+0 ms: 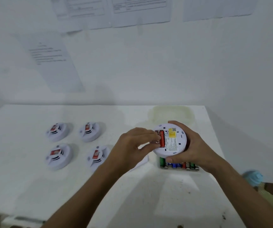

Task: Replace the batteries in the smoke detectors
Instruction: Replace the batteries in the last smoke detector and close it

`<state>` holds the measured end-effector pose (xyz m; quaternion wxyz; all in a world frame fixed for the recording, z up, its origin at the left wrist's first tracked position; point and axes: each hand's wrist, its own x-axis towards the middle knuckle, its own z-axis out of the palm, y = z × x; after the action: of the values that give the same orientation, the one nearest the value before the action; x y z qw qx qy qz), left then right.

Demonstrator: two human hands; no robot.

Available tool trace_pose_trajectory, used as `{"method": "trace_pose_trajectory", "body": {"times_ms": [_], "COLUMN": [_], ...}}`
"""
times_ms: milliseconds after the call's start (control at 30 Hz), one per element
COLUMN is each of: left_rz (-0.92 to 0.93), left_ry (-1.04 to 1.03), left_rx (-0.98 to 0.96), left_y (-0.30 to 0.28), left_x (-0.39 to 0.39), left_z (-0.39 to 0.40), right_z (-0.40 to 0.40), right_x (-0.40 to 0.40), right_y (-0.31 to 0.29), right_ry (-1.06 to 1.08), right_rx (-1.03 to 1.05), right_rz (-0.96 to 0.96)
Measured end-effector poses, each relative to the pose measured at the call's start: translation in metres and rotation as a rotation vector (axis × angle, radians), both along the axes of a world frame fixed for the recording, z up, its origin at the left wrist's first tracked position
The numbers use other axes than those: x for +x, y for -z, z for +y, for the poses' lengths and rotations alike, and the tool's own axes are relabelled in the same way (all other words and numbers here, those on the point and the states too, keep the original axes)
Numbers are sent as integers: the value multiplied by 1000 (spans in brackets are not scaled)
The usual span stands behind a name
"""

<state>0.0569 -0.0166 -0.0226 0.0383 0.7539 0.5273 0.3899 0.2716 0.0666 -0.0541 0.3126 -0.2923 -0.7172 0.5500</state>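
Hands: right hand grips smoke detector above the loose batteries; left hand pinches battery at its bay.
Detector bay: red battery seated beside it.
Risk: a tilted or reversed battery could spring out.
Left of detector: four detectors waiting.

A white counter fills the lower half, scuffed with dark specks. Behind it rises a plain white wall. Printed paper sheets hang on it from 10 to 12 o'clock. The light is soft and even.
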Motion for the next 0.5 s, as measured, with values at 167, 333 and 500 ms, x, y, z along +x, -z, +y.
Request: {"method": "trace_pose_trajectory", "body": {"times_ms": [167,333,500], "left_rz": [-127,-393,-618], "left_ry": [-17,-109,-34], "left_rx": [-99,-463,-633], "left_y": [2,-9,-11], "left_x": [-23,-31,-36], "left_z": [-12,-16,-20], "right_z": [-3,-6,-9], "right_x": [-22,-34,-41], "right_y": [-4,-7,-7], "right_ry": [-34,-68,-103], "right_rx": [-1,-12,-3], "right_rz": [32,21,-13]}}
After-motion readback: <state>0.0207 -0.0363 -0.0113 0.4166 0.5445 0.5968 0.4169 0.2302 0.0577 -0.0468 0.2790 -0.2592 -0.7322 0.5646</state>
